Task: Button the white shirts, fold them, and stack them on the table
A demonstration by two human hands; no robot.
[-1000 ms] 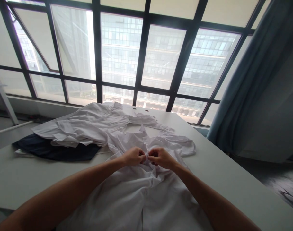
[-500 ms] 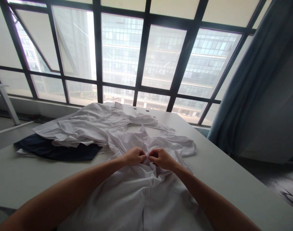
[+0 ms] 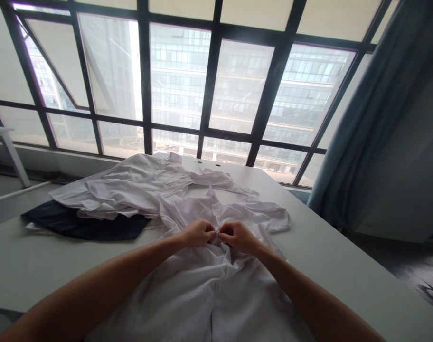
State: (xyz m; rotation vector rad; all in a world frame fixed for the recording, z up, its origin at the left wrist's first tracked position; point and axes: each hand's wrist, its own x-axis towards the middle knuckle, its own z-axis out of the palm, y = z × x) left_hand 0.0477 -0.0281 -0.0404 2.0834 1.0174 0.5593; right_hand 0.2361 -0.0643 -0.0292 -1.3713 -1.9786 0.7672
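A white shirt [image 3: 188, 289] lies spread over the near part of the table, its collar pointing away from me and its lower part running out of view at the bottom. My left hand [image 3: 199, 232] pinches the shirt's front opening just below the collar. Close beside it, my right hand [image 3: 238, 236] pinches the facing edge of the same opening. The fingertips of both hands almost meet. Whether a button sits between them is too small to make out. The cloth is gathered into folds beneath the hands.
More crumpled white garments [image 3: 141, 178] lie beyond and to the left, partly over a dark navy cloth [image 3: 91, 224]. They rest on a white table [image 3: 330, 266]. Large black-framed windows [image 3: 181, 76] stand behind it. A blue-grey curtain [image 3: 359, 128] hangs at the right.
Both hands stay at the same place on the shirt front, with only a slight shift of the fingers. The view has tilted up very slightly.
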